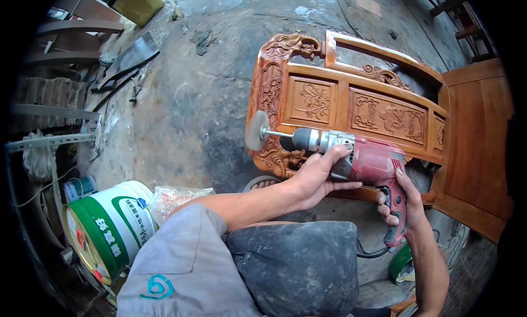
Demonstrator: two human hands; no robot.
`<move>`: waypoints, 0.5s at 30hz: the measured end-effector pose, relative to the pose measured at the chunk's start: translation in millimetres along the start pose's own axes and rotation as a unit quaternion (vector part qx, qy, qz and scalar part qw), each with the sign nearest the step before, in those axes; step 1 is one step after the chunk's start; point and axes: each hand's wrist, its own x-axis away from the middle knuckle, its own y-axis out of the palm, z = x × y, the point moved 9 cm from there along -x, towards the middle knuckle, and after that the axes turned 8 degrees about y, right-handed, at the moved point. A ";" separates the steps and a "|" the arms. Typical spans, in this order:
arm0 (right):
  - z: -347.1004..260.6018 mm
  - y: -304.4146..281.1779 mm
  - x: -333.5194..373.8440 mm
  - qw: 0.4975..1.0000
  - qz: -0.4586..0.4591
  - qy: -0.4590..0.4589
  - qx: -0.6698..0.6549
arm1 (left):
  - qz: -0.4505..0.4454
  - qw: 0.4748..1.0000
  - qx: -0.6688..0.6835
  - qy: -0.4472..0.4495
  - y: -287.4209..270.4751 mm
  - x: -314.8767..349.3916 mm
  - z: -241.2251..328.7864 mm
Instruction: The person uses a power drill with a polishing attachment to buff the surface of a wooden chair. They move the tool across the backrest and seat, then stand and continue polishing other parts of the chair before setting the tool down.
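Red drill [379, 159], and we're holding it, left hand [318, 177] cradling its front, right hand [413, 207] wrapped round the handle [396, 199]!

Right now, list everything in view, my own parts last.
power drill: one, red and silver, in both hands
round disc: one, pale grey, on the drill's tip
carved wooden panel: one, orange, beyond the drill
plain wooden panel: one, brown, far right
large bucket: one, green and white, lower left
plastic bag: one, clear, beside the large bucket
small can: one, green and white, left
boxy container: one, olive, upper left
cord: one, black, below the drill
floor: one, grey, middle
edge clutter: uncountable, mixed, both sides
clothing: count unclear, grey and blackish, bottom
foot: one, sandalled, middle
left hand: one, bare, at the drill's front
right hand: one, bare, on the drill's handle
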 end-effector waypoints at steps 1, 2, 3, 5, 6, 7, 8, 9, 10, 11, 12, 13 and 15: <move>-3.0 2.3 -3.0 1.000 0.001 -0.006 0.005 | -0.006 1.000 -0.008 0.010 -0.5 -3.1 4.1; -6.9 4.6 -10.1 1.000 -0.002 -0.012 0.012 | -0.009 1.000 -0.017 0.023 -3.3 -8.9 10.8; -11.5 7.6 -17.8 1.000 -0.005 -0.017 0.019 | -0.012 0.999 -0.026 0.036 -5.4 -15.2 18.8; -23.6 22.2 -32.4 0.999 -0.035 -0.026 0.013 | -0.016 0.997 -0.049 0.060 -10.4 -30.2 39.5; -31.8 28.4 -35.5 0.998 -0.035 -0.045 0.008 | -0.004 0.997 -0.056 0.060 -11.4 -36.6 48.3; -38.4 34.0 -37.2 0.997 -0.035 -0.065 0.004 | 0.008 0.996 -0.063 0.061 -12.1 -40.6 55.9; -39.1 38.4 -38.8 0.997 -0.050 -0.064 -0.004 | 0.004 0.996 -0.060 0.061 -11.0 -41.3 59.9; -35.4 38.9 -40.2 0.997 -0.047 -0.053 -0.006 | 0.007 0.997 -0.057 0.056 -12.7 -38.2 59.5; -29.4 37.3 -39.4 0.998 -0.045 -0.041 -0.008 | 0.010 0.997 -0.054 0.051 -14.0 -33.2 56.3; -22.6 34.5 -38.2 0.999 -0.042 -0.030 -0.011 | 0.013 0.998 -0.050 0.046 -16.0 -27.3 51.8; -14.2 25.6 -37.0 1.000 -0.026 -0.009 -0.003 | -0.003 0.998 -0.044 0.041 -13.3 -19.8 44.3; -5.5 16.0 -32.3 1.000 -0.009 0.009 -0.006 | 0.013 0.999 -0.035 0.024 -14.6 -12.4 33.0; 5.9 8.7 -20.7 1.000 -0.010 0.024 -0.005 | 0.030 0.999 -0.027 0.002 -15.4 2.9 14.0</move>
